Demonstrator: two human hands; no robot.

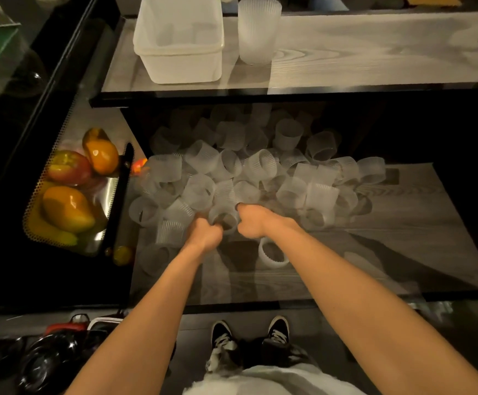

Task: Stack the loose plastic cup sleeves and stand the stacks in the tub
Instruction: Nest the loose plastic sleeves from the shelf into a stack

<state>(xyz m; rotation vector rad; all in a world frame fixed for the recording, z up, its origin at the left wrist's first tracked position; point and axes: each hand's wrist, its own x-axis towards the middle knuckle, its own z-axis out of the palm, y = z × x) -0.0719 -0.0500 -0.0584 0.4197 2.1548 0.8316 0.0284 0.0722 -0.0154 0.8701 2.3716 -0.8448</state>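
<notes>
A heap of several frosted ribbed cup sleeves (260,172) covers the lower shelf. My left hand (205,233) and my right hand (253,222) both grip one sleeve (225,218) between them at the heap's near edge, fingers curled round its rim. One sleeve (272,253) lies apart, just below my right wrist. The white plastic tub (179,67) stands on the upper shelf at the back left, with a few sleeves faintly showing inside. A tall stack of sleeves (257,32) stands upright beside the tub on its right.
The upper shelf's dark front edge (260,95) overhangs the back of the heap. A perforated tray of fruit (69,192) sits to the left. Bare wood-grain shelf (374,252) lies right of my arms. Dark bowls (44,363) sit on the floor at lower left.
</notes>
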